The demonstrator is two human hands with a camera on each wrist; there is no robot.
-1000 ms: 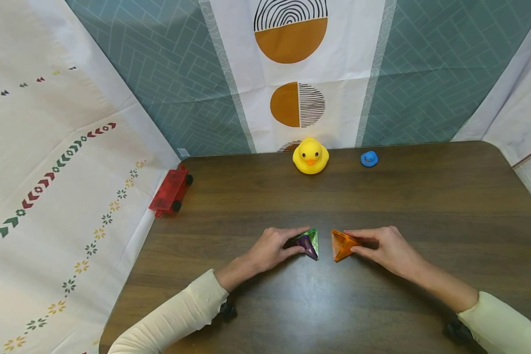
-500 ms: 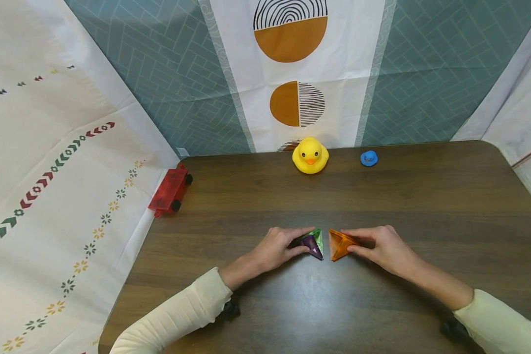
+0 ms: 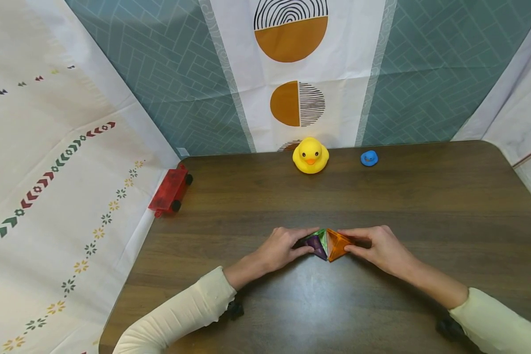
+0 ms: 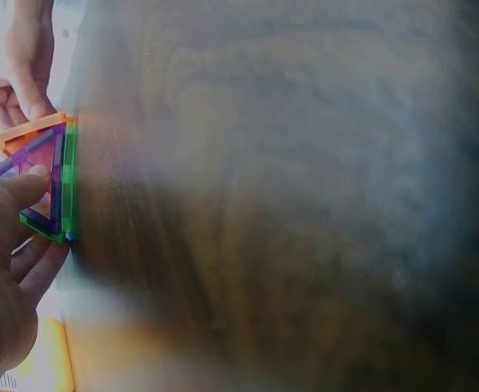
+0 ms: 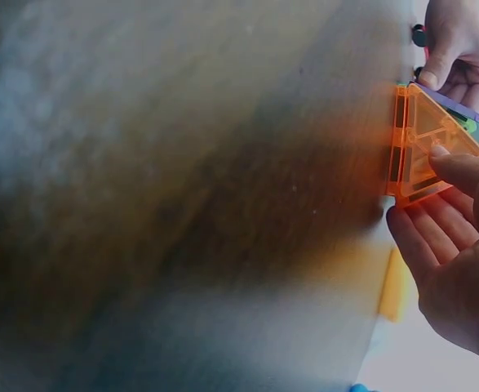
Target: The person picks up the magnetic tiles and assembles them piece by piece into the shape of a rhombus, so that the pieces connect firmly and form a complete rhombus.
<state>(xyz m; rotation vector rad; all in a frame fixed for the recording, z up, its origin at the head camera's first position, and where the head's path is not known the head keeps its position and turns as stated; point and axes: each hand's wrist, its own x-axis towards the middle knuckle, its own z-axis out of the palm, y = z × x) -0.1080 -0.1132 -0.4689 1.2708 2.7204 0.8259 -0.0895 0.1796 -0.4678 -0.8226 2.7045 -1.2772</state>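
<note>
My left hand (image 3: 280,249) grips a small pyramid of translucent triangular tiles, with a purple tile (image 3: 316,247) facing front and a green tile (image 4: 69,184) at its edge. An orange translucent pyramid of triangular tiles (image 3: 337,246) is held by my right hand (image 3: 384,248), thumb in front and fingers behind. The two pyramids meet side by side on the tabletop, between the two hands. In the right wrist view the thumb presses the front face of the orange tile (image 5: 425,147).
A yellow rubber duck (image 3: 310,156) stands at the table's back edge, with a small blue duck (image 3: 369,158) to its right. A red wheeled toy car (image 3: 171,191) sits at the left edge. The brown wooden table (image 3: 248,196) lies under everything.
The gap between the purple-green pyramid and the orange one has closed. My left hand has slid its piece right, and my right hand has brought the orange one slightly left.
</note>
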